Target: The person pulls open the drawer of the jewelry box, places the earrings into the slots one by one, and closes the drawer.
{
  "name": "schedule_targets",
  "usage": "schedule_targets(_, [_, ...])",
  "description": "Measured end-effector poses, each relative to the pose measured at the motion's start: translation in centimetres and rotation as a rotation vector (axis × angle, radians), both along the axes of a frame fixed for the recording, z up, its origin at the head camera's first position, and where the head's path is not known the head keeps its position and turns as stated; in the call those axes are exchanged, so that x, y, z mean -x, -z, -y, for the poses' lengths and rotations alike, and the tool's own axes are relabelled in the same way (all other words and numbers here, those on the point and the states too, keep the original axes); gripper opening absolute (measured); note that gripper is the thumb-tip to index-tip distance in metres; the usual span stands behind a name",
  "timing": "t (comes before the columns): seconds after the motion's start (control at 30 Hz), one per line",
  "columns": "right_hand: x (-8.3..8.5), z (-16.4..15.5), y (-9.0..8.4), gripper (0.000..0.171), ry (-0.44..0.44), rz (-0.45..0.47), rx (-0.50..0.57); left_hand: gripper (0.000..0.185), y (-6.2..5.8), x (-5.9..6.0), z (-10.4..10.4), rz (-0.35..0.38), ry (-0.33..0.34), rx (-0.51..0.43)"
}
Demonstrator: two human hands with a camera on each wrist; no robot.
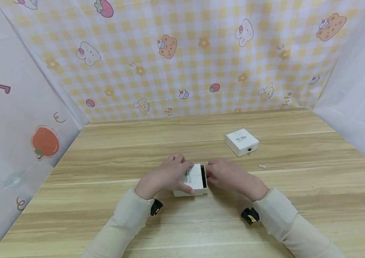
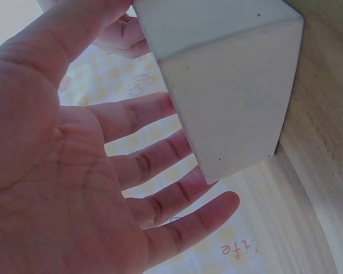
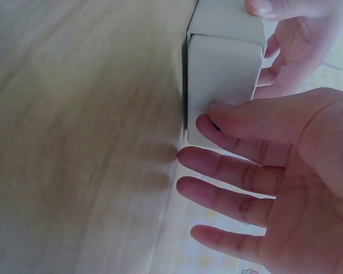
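A small white drawer box [image 1: 196, 178] with dark lettering on top lies on the wooden table. Its drawer is pulled out a little at the right, baring a dark strip inside. My left hand [image 1: 167, 175] grips the outer sleeve, thumb at the near edge and fingers across at the far edge. At the drawer front [image 3: 220, 71], the thumb and index finger of my right hand [image 1: 227, 175] pinch a small dark tab, mostly hidden by the fingertips. The other right fingers extend loosely beside the box.
A second white box [image 1: 241, 141] with a dark pull tab, its drawer closed, stands farther back to the right. Between it and my right forearm lies a small shiny silvery item [image 1: 262, 166]. A checked curtain [image 1: 185, 71] hangs behind the table [image 1: 121, 143].
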State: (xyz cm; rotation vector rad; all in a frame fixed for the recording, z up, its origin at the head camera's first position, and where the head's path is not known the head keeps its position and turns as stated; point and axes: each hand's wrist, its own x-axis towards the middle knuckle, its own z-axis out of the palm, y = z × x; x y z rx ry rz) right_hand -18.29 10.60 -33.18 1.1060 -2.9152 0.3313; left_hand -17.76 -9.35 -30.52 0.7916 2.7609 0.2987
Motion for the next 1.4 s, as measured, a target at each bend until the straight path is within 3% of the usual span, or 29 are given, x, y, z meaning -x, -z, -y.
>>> schedule_targets(0.53, [-0.16, 0.35, 0.15, 0.002, -0.036, -0.071, 0.018, 0.082, 0.02, -0.03, 0.0, -0.007, 0.007, 0.006])
schedule_targets(1.4, [-0.12, 0.48, 0.44, 0.005, -0.037, -0.05, 0.04, 0.081, 0.07, 0.02, 0.01, -0.006, 0.007, 0.003])
